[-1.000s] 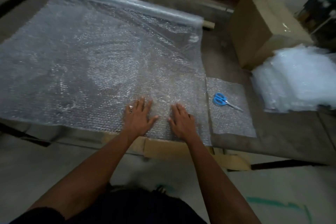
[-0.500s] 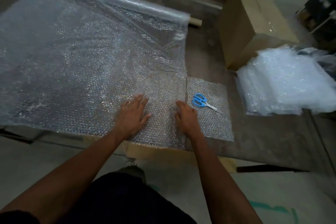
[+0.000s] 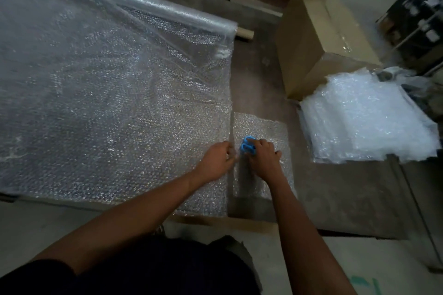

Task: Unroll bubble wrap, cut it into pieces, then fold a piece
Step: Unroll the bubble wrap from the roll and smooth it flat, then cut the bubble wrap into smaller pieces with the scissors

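- Bubble wrap sheet (image 3: 107, 108): one large sheet, spread flat over the left and middle of the table (image 3: 335, 199), its near edge at the table's near edge and its right edge running near to far down the middle.
- Two hands, both at that right edge, near the table's near side.
- Left hand (image 3: 217, 161): lies on the sheet at its right edge, fingers curled at the edge; whether they pinch the wrap I cannot tell.
- Right hand (image 3: 262, 159): just beside the left, fingers curled over the blue handles of one pair of scissors (image 3: 247, 147); the blades are hidden under the hand.
- One small cut piece (image 3: 261, 132) of wrap lies flat just right of the sheet's edge, under the scissors and the right hand.
- One stack (image 3: 366, 117) of cut pieces sits at the right of the table, well apart from the hands; the number in it cannot be counted.
- One closed cardboard box (image 3: 318, 38) stands beyond the stack, touching its far-left corner.
- One roll (image 3: 134, 0) lies across the far left, joined to the sheet, with its core end sticking out at the right.
- More boxes on shelving stand at the far edge, too dim to count.
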